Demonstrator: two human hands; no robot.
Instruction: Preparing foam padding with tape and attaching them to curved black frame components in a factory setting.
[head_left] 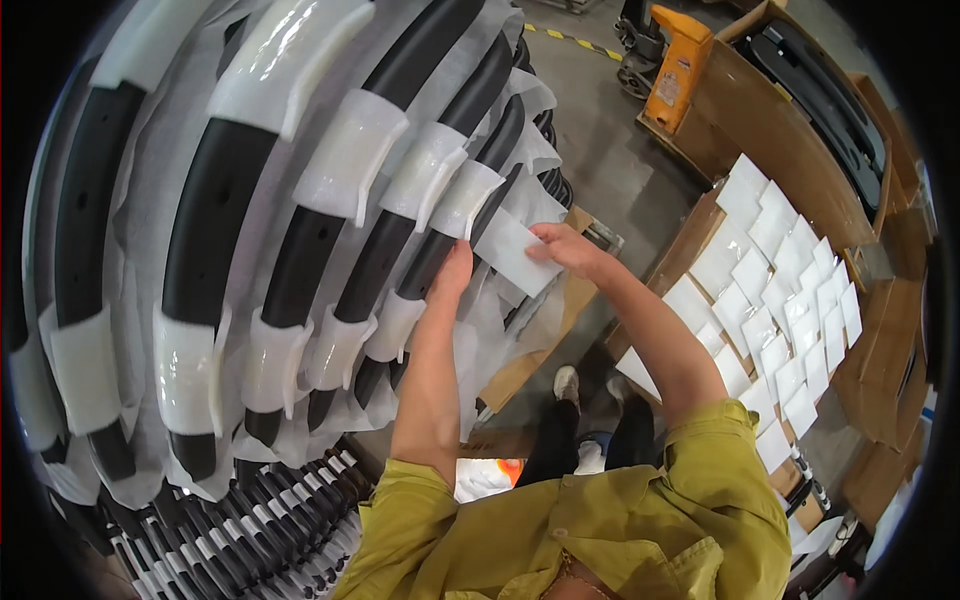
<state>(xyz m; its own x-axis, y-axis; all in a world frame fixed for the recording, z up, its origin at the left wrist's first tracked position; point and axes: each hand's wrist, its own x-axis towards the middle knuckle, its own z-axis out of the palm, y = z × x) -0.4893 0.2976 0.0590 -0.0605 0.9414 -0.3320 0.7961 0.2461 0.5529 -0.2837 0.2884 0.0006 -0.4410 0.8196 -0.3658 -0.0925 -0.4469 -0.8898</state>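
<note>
Pinching white foam sheet (pixel 512 250) at its right edge: right hand (pixel 562 246). Left hand (pixel 452 272) flat on black curved part (pixel 430 262), just left of sheet, nearer; part runs diagonally.

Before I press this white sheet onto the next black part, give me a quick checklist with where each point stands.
1. Sheet gripped: right hand pinches the white sheet at its edge. Ok.
2. Part steadied: left hand rests on the black curved part. Ok.
3. Sheet flat, no creases: looks flat. Ok.
4. Spot bare: hidden behind sheet and hand. Cannot tell.
5. Neighbours wrapped: white pads sit on the adjacent parts. Ok.
6. Supply: more white sheets in the cardboard tray on the right. Ok.
</note>
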